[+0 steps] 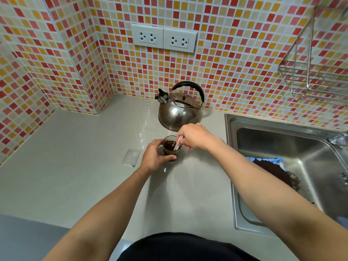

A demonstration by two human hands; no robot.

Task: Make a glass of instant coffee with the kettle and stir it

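A small clear glass [170, 146] holding dark brown coffee stands on the pale counter [75, 166]. My left hand [155, 156] is wrapped around its left side. My right hand [194, 136] pinches a white spoon [178, 142] whose lower end dips into the coffee. Behind the glass a steel kettle [178, 112] with a black handle sits by the tiled wall, spout pointing left.
An empty clear sachet [131, 157] lies left of the glass. A steel sink [282, 147] at the right holds a blue cloth [263, 160] and dark coffee grounds [273, 170]. A wire rack [318, 80] hangs on the right wall. Two wall sockets [163, 38] are above the kettle.
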